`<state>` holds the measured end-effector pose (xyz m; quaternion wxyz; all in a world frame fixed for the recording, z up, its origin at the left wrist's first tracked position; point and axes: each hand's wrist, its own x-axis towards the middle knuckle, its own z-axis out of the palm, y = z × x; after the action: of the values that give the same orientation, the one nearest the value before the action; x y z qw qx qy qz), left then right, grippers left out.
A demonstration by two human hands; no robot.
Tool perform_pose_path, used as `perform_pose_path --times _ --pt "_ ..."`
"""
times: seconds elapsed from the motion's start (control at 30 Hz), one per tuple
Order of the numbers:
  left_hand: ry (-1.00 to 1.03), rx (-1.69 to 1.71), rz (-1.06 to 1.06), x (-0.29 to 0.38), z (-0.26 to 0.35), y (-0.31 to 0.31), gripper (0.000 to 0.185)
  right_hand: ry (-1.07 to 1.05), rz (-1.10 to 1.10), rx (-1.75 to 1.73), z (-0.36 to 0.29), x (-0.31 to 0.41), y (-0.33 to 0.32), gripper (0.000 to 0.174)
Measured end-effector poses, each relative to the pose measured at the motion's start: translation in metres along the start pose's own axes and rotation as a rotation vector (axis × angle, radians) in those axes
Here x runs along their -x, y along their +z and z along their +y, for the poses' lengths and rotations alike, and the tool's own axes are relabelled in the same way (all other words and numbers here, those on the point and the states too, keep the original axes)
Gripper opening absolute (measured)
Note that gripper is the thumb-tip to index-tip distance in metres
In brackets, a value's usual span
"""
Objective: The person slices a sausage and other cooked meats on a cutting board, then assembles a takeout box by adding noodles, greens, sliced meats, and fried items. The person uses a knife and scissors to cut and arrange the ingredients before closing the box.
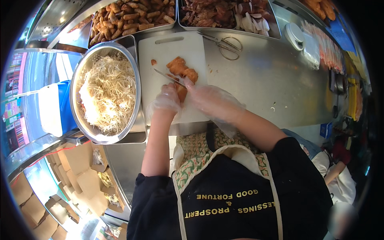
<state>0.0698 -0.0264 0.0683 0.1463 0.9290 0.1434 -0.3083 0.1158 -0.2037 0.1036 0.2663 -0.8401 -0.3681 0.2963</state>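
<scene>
Clear plastic gloves cover both hands over a white plastic cutting board [192,111]. My right hand [207,96] is closed around a knife, whose blade [169,77] points up and to the left across a brown fried food piece [182,93]. My left hand [166,97] grips that piece from its left side, fingers curled close to the blade. Just beyond the knife lie more golden-brown fried pieces [180,67], and a small crumb [154,62] sits to their left. The knife's handle is hidden in my right hand.
Left of the board stands a metal colander [137,99] of bean sprouts. Metal trays of fried rolls [135,32] and cooked meat [207,28] line the back. Scissors [229,46] rest right of the board; a white scale [295,34] stands farther right. Another person [337,174] is at lower right.
</scene>
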Motion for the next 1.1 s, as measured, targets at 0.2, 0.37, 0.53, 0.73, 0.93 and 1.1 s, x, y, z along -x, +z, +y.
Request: perform_pose_path --times 0.2,0.37,0.53,0.73,0.93,1.1 --pt "0.094 0.003 0.002 -0.011 -0.007 0.012 0.071 0.168 -0.044 -0.175 0.004 0.003 0.024 0.047" --pt "0.008 0.014 -0.049 0.005 -0.003 0.002 0.065 0.079 0.019 -0.209 0.001 -0.023 0.030 0.038" --pt "0.013 0.048 -0.053 0.015 -0.005 -0.007 0.063 0.058 -0.078 -0.075 -0.001 0.012 0.011 0.031" --pt "0.045 0.068 -0.027 0.012 -0.011 -0.001 0.066 0.157 -0.076 -0.156 0.007 -0.010 0.044 0.029" --pt "0.072 0.035 0.038 0.017 -0.020 0.005 0.061 0.039 -0.011 -0.023 0.009 -0.005 0.038 0.028" --pt "0.100 0.018 0.019 0.013 -0.024 0.010 0.058 0.249 -0.191 -0.243 0.011 0.015 0.042 0.026"
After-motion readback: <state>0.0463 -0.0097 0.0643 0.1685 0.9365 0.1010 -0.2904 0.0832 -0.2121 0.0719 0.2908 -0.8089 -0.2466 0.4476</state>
